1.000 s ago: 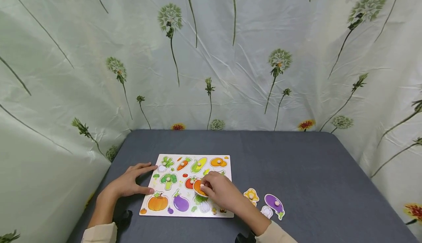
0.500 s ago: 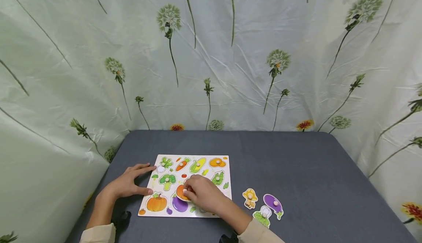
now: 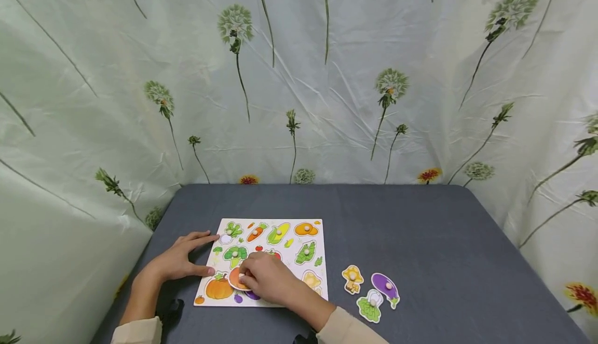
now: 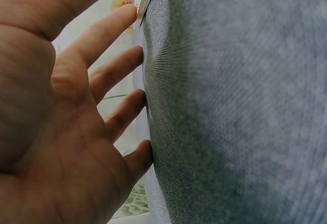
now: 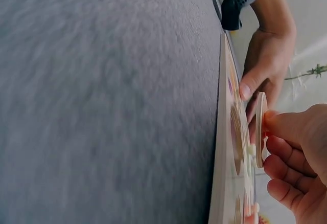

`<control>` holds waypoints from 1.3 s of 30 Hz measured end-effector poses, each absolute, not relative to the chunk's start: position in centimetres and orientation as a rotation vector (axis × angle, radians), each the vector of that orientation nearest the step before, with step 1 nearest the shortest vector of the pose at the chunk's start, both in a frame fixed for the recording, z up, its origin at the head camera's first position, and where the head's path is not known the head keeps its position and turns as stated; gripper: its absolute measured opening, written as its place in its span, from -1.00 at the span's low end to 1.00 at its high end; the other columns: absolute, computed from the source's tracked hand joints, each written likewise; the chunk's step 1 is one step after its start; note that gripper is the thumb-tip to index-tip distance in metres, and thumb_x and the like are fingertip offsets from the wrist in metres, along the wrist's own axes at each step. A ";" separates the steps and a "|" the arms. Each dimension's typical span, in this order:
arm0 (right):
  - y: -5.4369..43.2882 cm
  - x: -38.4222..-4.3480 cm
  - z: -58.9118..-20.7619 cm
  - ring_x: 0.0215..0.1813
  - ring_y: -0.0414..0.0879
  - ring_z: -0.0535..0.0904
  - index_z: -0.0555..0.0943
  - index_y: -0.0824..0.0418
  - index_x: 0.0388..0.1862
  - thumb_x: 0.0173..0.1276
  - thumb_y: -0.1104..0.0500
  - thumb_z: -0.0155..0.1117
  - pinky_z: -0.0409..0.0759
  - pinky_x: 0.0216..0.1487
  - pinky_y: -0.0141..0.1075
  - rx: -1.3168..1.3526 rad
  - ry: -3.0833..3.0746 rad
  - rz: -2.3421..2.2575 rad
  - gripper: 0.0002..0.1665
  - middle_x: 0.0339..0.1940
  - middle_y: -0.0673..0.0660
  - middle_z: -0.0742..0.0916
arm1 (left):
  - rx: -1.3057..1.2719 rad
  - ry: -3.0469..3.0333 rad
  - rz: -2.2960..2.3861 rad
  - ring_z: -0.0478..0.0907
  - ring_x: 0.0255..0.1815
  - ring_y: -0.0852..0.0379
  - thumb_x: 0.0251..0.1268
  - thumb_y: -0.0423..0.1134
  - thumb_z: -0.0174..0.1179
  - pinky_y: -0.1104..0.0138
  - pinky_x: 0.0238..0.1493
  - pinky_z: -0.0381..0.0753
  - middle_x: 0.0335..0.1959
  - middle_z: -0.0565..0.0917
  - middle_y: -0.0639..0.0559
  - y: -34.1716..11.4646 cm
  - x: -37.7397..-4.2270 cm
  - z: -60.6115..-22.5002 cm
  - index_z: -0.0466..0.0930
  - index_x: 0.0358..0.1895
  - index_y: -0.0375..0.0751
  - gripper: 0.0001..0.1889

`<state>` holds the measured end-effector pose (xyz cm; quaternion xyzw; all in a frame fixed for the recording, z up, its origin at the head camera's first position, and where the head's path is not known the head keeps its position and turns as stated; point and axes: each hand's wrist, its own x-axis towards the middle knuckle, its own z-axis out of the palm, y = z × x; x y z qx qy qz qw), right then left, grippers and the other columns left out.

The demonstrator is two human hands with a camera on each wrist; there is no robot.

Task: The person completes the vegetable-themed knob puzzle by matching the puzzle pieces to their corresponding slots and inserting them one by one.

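A white vegetable puzzle board (image 3: 291, 263) lies flat on the table. My right hand (image 3: 275, 280) pinches a round orange puzzle piece (image 3: 235, 278) over the board's lower left, between the printed pumpkin (image 3: 218, 287) and the mostly covered purple eggplant print. In the right wrist view that orange piece (image 5: 260, 132) shows edge-on, held above the board. My left hand (image 3: 175, 260) spreads its straight fingers, thumb and forefinger touching the board's left edge. Carrot (image 3: 256, 232), corn (image 3: 278, 234) and broccoli (image 3: 235, 255) pieces with knobs sit in the board.
Right of the board lie three loose pieces: a yellow mushroom (image 3: 352, 279), a purple eggplant (image 3: 386, 286) and a leafy green piece with a white top (image 3: 370, 307). The dark grey table (image 3: 397, 230) meets a flowered curtain (image 3: 345, 100) behind.
My right hand has carried the orange piece leftward over the board, from beside the tomato to near the printed pumpkin. The left hand stays at the board's edge.
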<state>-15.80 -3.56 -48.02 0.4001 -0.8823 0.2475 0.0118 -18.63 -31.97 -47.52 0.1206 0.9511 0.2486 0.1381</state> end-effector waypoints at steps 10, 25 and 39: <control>-6.0 -15.3 -48.2 -0.39 -0.46 0.36 0.78 0.03 -0.16 0.44 0.04 0.40 0.27 -0.37 -0.68 1.338 -2.692 0.746 -0.88 -0.45 -0.20 0.62 | 0.337 2.748 0.723 0.15 0.48 -0.47 -0.03 0.20 0.56 -0.45 0.22 0.32 0.55 0.27 -0.35 -32.1 -18.6 -47.7 0.41 0.52 0.06 -0.04; -7.6 -15.3 -49.2 -0.34 -0.48 0.42 0.77 0.02 -0.21 0.42 0.08 0.40 0.31 -0.27 -0.70 1.380 -2.640 0.708 -0.93 -0.42 -0.22 0.66 | 0.426 2.788 0.740 0.21 0.45 -0.49 -0.04 0.20 0.57 -0.41 0.20 0.35 0.52 0.34 -0.34 -32.0 -18.1 -47.8 0.46 0.48 0.00 -0.06; -8.2 -15.5 -49.2 -0.27 -0.45 0.48 0.79 -0.01 -0.24 0.45 0.09 0.37 0.38 -0.20 -0.68 1.392 -2.670 0.726 -0.91 -0.35 -0.21 0.69 | 0.391 2.775 0.725 0.21 0.45 -0.47 -0.04 0.19 0.58 -0.41 0.20 0.36 0.53 0.32 -0.34 -31.9 -18.4 -47.6 0.46 0.49 0.04 -0.06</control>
